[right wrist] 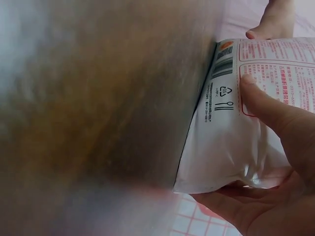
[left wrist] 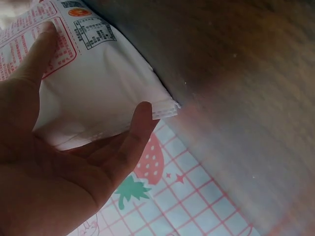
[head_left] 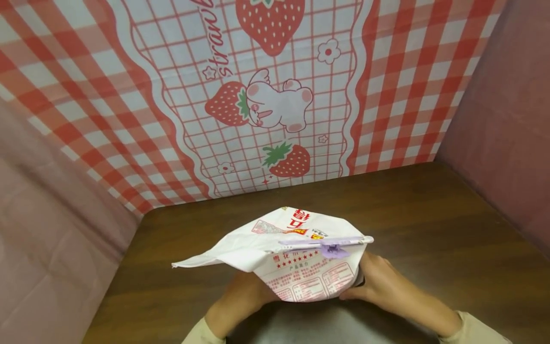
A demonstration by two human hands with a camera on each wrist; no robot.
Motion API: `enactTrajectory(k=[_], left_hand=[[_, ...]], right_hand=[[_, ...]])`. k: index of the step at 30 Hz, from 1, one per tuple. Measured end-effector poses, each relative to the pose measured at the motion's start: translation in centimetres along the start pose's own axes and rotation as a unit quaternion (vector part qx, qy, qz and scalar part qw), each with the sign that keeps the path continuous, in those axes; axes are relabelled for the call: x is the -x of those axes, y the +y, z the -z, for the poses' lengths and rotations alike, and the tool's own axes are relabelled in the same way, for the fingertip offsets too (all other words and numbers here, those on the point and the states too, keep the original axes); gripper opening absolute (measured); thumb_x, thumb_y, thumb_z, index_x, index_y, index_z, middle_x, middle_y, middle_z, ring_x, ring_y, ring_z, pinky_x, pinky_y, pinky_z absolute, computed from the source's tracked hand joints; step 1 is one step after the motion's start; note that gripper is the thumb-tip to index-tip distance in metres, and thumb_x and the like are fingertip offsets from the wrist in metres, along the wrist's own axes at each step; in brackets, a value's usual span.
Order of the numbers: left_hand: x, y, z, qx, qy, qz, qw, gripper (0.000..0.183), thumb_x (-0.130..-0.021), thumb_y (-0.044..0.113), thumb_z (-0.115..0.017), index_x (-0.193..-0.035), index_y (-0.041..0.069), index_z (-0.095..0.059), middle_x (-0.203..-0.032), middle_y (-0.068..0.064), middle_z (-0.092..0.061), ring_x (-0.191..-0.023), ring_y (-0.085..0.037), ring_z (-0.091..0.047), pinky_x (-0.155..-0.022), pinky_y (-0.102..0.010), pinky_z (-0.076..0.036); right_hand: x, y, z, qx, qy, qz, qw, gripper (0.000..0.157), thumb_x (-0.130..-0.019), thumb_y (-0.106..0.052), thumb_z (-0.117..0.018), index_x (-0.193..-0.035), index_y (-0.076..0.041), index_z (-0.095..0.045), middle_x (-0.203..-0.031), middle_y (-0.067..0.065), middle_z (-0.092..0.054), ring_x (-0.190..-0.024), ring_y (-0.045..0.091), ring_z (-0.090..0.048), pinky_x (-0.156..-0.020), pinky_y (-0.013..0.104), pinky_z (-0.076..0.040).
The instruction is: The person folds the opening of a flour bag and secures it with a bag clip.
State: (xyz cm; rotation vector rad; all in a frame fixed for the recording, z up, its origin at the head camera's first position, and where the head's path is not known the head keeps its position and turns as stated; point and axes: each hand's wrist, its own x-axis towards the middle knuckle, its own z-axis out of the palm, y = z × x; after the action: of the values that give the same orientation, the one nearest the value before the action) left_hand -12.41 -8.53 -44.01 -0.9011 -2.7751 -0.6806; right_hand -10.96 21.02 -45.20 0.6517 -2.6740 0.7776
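A white flour bag (head_left: 309, 274) with red and black print stands on the table between my two hands. Across its folded top runs a lilac sealing clip (head_left: 335, 251) with a flower on it, and a loose white flap of the bag reaches out to the left. My left hand (head_left: 247, 292) grips the bag's left side, partly hidden behind it; in the left wrist view its thumb (left wrist: 43, 46) lies on the printed face. On the other side, my right hand (head_left: 380, 277) holds the bag, with its thumb (right wrist: 263, 101) over the print and its fingers around the side.
The brown wooden table (head_left: 429, 215) extends around the bag. Behind it hangs a red-and-white strawberry cloth (head_left: 275, 110). Pink fabric walls bound the left (head_left: 51, 229) and right (head_left: 494, 124) sides.
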Motion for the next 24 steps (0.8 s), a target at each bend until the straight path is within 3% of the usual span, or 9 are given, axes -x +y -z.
enactTrajectory(k=[9,15,24], left_hand=[[-0.6,-0.1,-0.4,0.032,0.04,-0.017,0.9985,0.062,-0.069,0.057,-0.066,-0.12,0.025,-0.052,-0.118,0.015,-0.053,-0.105,-0.002,-0.048,-0.089,-0.026,-0.042],[-0.8,-0.3,-0.5,0.044,0.045,-0.027,0.9977,0.061,-0.069,0.057,-0.066,-0.119,0.025,-0.052,-0.116,0.012,-0.055,-0.104,-0.005,-0.05,-0.088,-0.028,-0.043],[-1.6,-1.1,-0.6,0.014,0.064,-0.032,0.9973,0.072,-0.06,0.061,-0.069,-0.118,0.021,-0.052,-0.113,0.009,-0.056,-0.105,-0.007,-0.051,-0.089,-0.029,-0.042]], right_hand=[[-0.6,0.2,0.2,0.008,-0.012,-0.006,1.0,0.086,-0.05,-0.061,-0.075,-0.12,-0.018,-0.045,-0.103,-0.005,-0.061,-0.087,0.014,-0.061,-0.072,0.034,-0.05],[-0.7,0.5,0.2,0.007,-0.012,-0.004,1.0,0.091,-0.048,-0.053,-0.08,-0.123,-0.017,-0.043,-0.103,-0.003,-0.062,-0.085,0.015,-0.061,-0.07,0.035,-0.05],[-1.7,0.9,0.0,0.003,-0.019,-0.004,1.0,0.087,-0.05,-0.058,-0.077,-0.121,-0.021,-0.043,-0.101,-0.008,-0.061,-0.085,0.011,-0.06,-0.069,0.033,-0.05]])
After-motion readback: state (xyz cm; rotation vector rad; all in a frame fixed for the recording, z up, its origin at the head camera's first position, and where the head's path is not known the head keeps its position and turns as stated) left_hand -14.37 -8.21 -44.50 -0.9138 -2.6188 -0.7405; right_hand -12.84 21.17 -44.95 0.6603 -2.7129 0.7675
